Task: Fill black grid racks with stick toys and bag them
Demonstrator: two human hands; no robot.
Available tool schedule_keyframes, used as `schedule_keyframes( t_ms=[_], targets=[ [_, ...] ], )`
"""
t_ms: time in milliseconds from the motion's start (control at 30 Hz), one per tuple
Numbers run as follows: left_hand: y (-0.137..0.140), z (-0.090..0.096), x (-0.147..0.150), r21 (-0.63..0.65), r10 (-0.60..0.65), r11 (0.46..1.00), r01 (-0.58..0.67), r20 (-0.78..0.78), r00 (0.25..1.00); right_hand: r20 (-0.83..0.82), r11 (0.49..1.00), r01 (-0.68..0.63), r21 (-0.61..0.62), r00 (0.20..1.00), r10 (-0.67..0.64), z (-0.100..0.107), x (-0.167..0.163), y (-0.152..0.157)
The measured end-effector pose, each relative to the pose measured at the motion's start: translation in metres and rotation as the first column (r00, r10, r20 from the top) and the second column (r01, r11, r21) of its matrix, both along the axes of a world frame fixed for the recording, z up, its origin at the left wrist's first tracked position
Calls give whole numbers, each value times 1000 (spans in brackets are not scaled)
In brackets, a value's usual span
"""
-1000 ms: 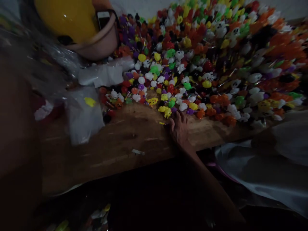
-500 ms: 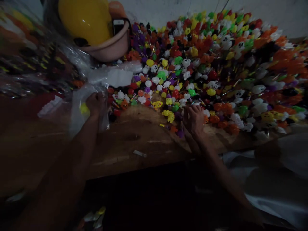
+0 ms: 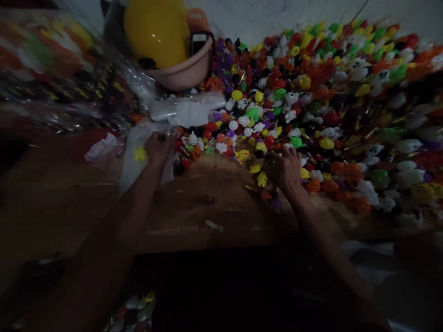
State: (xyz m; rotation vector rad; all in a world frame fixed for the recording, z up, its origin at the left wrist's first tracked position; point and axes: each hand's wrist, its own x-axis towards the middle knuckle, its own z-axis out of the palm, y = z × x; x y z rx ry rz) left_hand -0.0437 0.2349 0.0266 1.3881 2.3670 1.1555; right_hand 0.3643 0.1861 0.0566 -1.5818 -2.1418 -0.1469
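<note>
My left hand (image 3: 158,148) is closed at the upper edge of a clear plastic bag (image 3: 129,173), its fingers curled into the film. A small yellow figure (image 3: 140,153) shows in the bag beside that hand. Over the near edge of a heap of small colourful plastic toys (image 3: 318,115), my right hand (image 3: 285,169) bends its fingers down and together. Its fingertips are hidden, so what they grip cannot be made out. Yellow toys (image 3: 262,179) and a purple toy (image 3: 276,203) lie just left of it on the wooden table (image 3: 194,198).
A pink basin (image 3: 185,74) at the back holds a big yellow round object (image 3: 157,32) and a phone (image 3: 198,44). Rolled plastic film (image 3: 162,108) lies before it. Filled clear bags (image 3: 51,69) stand left. Crumpled white paper (image 3: 101,147) and a small white strip (image 3: 213,225) lie on the table.
The view has swung left, so everything sits further right in it. My left hand stays at the bag; my right hand has shifted slightly left over the near toys.
</note>
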Motion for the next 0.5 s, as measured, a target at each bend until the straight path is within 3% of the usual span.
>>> schedule_keyframes(
  t_ms=[133,333,500],
  targets=[
    [4,3,6,-84,-24,996,21,-36,999,-131,999,-15,50,991,21,3,7,-48],
    [1,29,9,-187,8,982,-22,-75,997,-331,960,261,99,919,-216,-19,36,-126],
    [-18,52,13,-144,-60,989,41,-131,990,-391,966,260,-8,888,-242,-42,28,-156]
  ],
)
